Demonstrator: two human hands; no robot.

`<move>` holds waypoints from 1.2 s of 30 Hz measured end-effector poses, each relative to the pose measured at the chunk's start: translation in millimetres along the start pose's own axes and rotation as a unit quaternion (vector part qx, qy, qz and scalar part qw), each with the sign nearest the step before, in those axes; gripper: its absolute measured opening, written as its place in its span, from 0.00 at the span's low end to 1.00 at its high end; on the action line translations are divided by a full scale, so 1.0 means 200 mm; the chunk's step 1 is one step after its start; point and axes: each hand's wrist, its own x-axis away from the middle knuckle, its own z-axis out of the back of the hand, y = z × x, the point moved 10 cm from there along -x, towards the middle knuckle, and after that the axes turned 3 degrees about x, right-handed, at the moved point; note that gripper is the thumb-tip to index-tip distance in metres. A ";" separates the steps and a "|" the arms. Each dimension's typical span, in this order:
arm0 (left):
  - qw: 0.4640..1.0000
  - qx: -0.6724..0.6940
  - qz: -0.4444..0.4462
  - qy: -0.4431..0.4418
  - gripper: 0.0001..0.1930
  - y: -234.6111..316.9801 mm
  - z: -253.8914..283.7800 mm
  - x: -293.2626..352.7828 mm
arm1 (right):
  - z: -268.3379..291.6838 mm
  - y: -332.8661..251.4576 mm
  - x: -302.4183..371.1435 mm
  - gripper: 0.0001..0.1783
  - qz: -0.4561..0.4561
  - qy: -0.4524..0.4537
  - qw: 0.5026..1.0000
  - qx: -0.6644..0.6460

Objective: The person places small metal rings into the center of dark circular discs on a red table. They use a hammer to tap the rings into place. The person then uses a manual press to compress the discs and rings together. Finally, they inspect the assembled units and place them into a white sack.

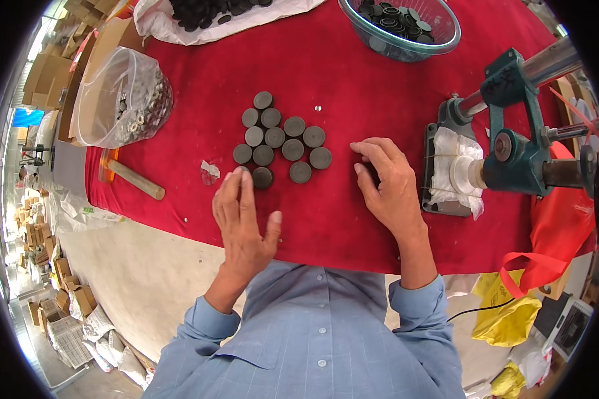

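Note:
Several round dark grey caps [275,137] lie in a loose cluster on the red cloth, flat faces up. My left hand [241,216] is at the cluster's near left edge, fingers stretched out. Its fingertips touch or cover one cap, which is partly hidden; another cap [262,177] lies just beside them. To the right of the cluster my right hand [388,179] rests over the cloth, fingers apart and slightly bent, with nothing seen in it. A small shiny piece [318,108] lies beyond the caps.
A green hand press [512,143] stands at the right, its base padded with white wrapping. A clear tub [100,100] of small metal rings and a hammer [136,179] are at the left. At the back are a bowl [406,50] of dark caps and a white sack [160,30] holding black pieces.

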 end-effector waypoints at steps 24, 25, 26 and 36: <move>0.989 -0.110 -0.058 -0.085 0.39 0.02 -0.07 0.03 | 0.00 -0.01 -0.01 0.18 0.006 -0.003 1.000 0.010; 0.991 -0.092 -0.052 -0.083 0.38 0.02 -0.06 0.02 | 0.01 -0.01 -0.01 0.18 0.012 0.000 1.000 0.014; 0.993 -0.071 -0.047 -0.083 0.38 0.01 -0.05 0.02 | 0.01 -0.02 -0.01 0.18 0.017 0.003 1.000 0.012; 0.993 -0.107 -0.032 -0.040 0.35 -0.12 -0.01 -0.12 | 0.00 0.00 0.00 0.17 0.000 -0.003 1.000 -0.004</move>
